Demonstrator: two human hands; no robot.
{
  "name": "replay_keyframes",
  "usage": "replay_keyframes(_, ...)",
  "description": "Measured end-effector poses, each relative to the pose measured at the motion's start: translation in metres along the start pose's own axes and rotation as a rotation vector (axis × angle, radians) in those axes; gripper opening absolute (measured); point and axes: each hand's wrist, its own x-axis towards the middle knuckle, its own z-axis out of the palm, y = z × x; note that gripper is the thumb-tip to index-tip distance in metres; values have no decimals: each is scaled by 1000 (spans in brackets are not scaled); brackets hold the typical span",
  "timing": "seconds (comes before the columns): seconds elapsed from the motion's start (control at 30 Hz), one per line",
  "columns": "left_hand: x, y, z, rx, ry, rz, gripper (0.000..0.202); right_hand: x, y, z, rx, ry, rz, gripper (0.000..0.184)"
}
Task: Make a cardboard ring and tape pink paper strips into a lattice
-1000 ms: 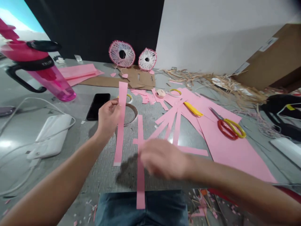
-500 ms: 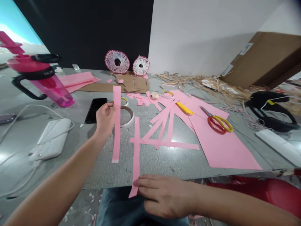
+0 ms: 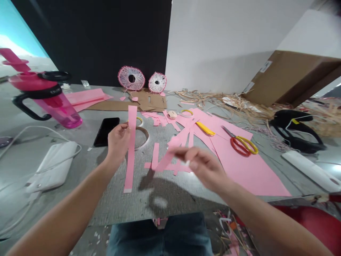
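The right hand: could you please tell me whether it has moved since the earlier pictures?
Yes: the right hand has moved forward, from the near edge of the table to over the pink strips, closer to the red-and-yellow scissors.

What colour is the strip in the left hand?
The strip is pink with a pale lower tip; best in head view.

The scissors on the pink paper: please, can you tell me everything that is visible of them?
The scissors lie flat on a large pink paper sheet. Their metal blades look closed and point up and to the left. They have two looped plastic handles, one red and one yellow, which overlap a little. Only the sheet is seen touching them.
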Motion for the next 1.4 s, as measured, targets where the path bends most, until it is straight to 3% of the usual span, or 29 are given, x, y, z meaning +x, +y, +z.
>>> replay_keyframes(0.13,1,-1,1,-13,-8,2,12,31,-33,-57,-9,404,-321,10)
replay_keyframes(0.2,1,1,1,-8,-27,10,12,44,-38,-90,0,530,-334,10)
replay_keyframes(0.27,2,5,3,7,-58,14,13,50,-34,-120,22,626,-252,14)
replay_keyframes(0.37,3,19,16,78,-180,39,13,44,-24,-152,53,690,-224,14)
replay_keyframes(0.47,6,37,52,151,-331,83,11,29,-24,-171,50,713,-273,10)
replay_keyframes(0.57,11,49,108,174,-446,114,9,14,-36,-182,45,770,-335,11)
replay_keyframes(0.67,17,50,157,189,-524,137,10,3,-49,-178,49,758,-307,11)
replay_keyframes(0.77,22,49,175,177,-546,168,13,-2,-55,-160,24,678,-206,14)
replay_keyframes(0.87,24,52,160,123,-564,167,4,4,-54,-133,27,566,-121,17)
replay_keyframes(0.93,22,58,138,65,-600,129,17,15,-53,-113,60,466,-77,16)
replay_keyframes(1.03,14,68,101,-158,-664,-58,44,32,-59,-84,109,305,-30,15)
replay_keyframes(1.13,4,74,67,-508,-652,-306,51,43,-77,-53,112,184,-29,20)
replay_keyframes(1.23,-4,77,41,-640,-586,-406,57,50,-89,-25,81,158,-86,27)
replay_keyframes(1.3,-7,76,28,-679,-544,-450,60,59,-82,-10,70,139,-116,26)
replay_keyframes(1.4,-8,69,14,-703,-538,-455,57,76,-45,6,38,-1,-73,19)
